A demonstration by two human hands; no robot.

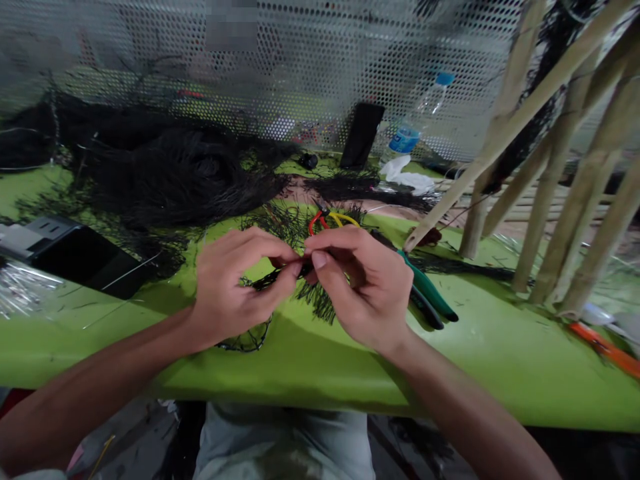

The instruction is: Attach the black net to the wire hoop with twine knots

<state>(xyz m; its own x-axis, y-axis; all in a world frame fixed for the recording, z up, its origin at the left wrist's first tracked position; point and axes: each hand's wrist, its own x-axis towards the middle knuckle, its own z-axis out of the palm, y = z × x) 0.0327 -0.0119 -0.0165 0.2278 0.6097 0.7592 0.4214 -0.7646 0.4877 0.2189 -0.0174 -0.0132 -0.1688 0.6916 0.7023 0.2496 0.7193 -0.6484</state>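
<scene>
My left hand and my right hand meet at the middle of the picture, both closed in a pinch. Between their fingertips is a small bundle of black strands, whose ends fan out below the right fingers. A loop of black netting hangs under my left hand; whether it joins the bundle is hidden. Just past the hands lie small pliers with red and yellow handles. Pliers with green and black handles rest right of my right hand, partly covered by it.
A large heap of black fibres covers the back left of the green table. Dark phones, a water bottle and crumpled tissue lie around. Wooden sticks stand right, near an orange-handled tool. Perforated metal backs the table.
</scene>
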